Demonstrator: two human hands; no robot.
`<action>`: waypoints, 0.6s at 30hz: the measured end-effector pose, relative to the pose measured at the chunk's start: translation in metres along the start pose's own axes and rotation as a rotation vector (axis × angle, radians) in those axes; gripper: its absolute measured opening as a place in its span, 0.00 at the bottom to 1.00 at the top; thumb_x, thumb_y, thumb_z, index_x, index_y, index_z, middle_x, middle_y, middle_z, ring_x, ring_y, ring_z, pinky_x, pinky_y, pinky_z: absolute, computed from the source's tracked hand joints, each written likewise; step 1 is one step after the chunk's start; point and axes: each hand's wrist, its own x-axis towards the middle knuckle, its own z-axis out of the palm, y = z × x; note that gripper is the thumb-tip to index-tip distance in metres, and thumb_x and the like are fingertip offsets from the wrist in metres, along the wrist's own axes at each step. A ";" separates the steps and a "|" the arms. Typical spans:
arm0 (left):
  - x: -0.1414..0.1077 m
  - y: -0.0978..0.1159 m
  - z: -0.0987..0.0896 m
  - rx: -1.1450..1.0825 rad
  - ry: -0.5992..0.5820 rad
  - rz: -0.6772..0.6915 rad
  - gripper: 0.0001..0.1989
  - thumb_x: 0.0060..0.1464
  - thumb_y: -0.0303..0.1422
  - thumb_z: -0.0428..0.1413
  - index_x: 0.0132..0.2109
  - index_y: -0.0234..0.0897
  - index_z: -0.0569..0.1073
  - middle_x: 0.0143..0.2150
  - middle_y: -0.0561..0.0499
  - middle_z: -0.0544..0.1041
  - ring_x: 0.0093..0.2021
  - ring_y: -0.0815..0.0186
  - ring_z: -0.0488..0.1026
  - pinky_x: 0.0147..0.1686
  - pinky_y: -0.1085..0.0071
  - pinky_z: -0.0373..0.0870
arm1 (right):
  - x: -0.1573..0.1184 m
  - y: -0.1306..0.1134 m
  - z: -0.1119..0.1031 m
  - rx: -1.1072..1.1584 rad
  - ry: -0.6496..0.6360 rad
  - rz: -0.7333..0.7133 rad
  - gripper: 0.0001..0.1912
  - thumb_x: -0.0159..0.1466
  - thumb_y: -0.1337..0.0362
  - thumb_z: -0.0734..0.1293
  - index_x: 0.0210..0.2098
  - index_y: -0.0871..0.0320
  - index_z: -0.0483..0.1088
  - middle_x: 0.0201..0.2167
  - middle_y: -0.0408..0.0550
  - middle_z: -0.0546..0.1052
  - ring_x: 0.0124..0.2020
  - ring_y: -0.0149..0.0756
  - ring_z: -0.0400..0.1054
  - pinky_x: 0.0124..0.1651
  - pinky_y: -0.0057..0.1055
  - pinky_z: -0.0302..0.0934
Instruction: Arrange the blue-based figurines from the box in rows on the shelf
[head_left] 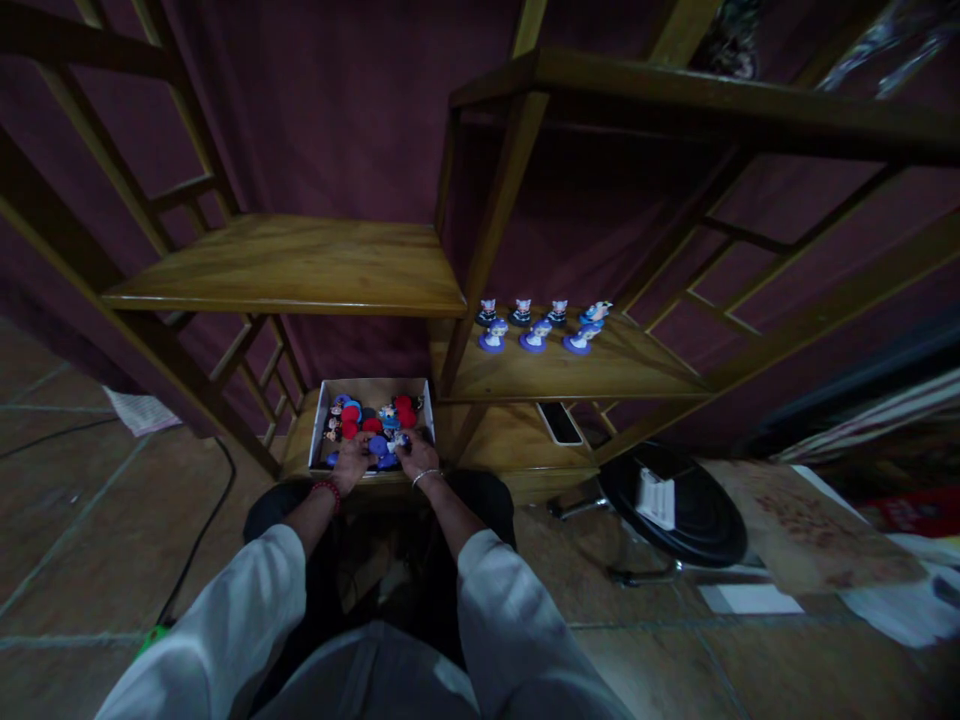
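R hand (417, 458) pinches a white-blue figurine (398, 440) in the cardboard box (375, 389) on the low left shelf (298, 437); L hand (351, 464) is by a purple base (377, 446), grip unclear. Crowded figs. could prob. snag, topple if tugged.

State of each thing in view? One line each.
Box, open, holding figurines
Left hand, partly in box, grip unclear
Right hand, partly in box, grip unclear
Purple-based figurines, upright in front row
Black-based figurines, upright in back row
Phone-like device, lying flat
Black stool, bearing a white item
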 end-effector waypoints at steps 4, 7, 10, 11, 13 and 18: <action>-0.001 0.001 -0.003 -0.092 -0.064 0.007 0.25 0.44 0.18 0.48 0.52 0.34 0.61 0.40 0.47 0.75 0.41 0.67 0.71 0.38 0.71 0.70 | 0.003 0.002 0.003 0.064 0.011 0.018 0.19 0.56 0.63 0.63 0.48 0.47 0.63 0.39 0.40 0.74 0.39 0.31 0.68 0.42 0.26 0.59; 0.001 -0.001 -0.002 -0.138 -0.079 0.008 0.26 0.44 0.17 0.48 0.53 0.33 0.61 0.41 0.46 0.74 0.41 0.67 0.71 0.38 0.71 0.69 | 0.003 0.002 0.005 0.100 0.013 0.012 0.19 0.55 0.63 0.63 0.47 0.46 0.63 0.39 0.39 0.74 0.38 0.30 0.68 0.42 0.26 0.59; 0.003 -0.005 0.000 -0.165 -0.078 0.015 0.26 0.45 0.18 0.47 0.53 0.33 0.61 0.43 0.46 0.73 0.41 0.68 0.71 0.40 0.72 0.68 | 0.004 0.002 0.005 0.115 0.003 0.005 0.18 0.55 0.62 0.63 0.46 0.46 0.65 0.40 0.38 0.74 0.38 0.31 0.68 0.42 0.26 0.59; 0.004 -0.007 0.001 -0.174 -0.075 0.017 0.25 0.45 0.18 0.47 0.53 0.34 0.61 0.44 0.46 0.73 0.42 0.68 0.71 0.40 0.72 0.68 | 0.004 0.002 0.005 0.117 -0.001 0.008 0.18 0.54 0.62 0.63 0.45 0.46 0.66 0.40 0.39 0.73 0.39 0.31 0.68 0.42 0.26 0.59; 0.005 -0.010 0.002 -0.188 -0.066 0.018 0.24 0.45 0.19 0.47 0.52 0.33 0.62 0.44 0.46 0.73 0.42 0.69 0.70 0.41 0.72 0.67 | 0.005 0.002 0.005 0.118 -0.011 0.018 0.18 0.54 0.61 0.64 0.45 0.47 0.66 0.40 0.39 0.74 0.39 0.31 0.68 0.42 0.26 0.60; 0.007 -0.016 0.003 -0.221 -0.023 0.028 0.23 0.44 0.20 0.49 0.50 0.33 0.65 0.42 0.47 0.73 0.42 0.67 0.69 0.43 0.70 0.65 | 0.007 0.003 0.006 0.124 -0.017 0.018 0.19 0.54 0.62 0.64 0.45 0.48 0.66 0.39 0.39 0.74 0.39 0.31 0.67 0.42 0.26 0.60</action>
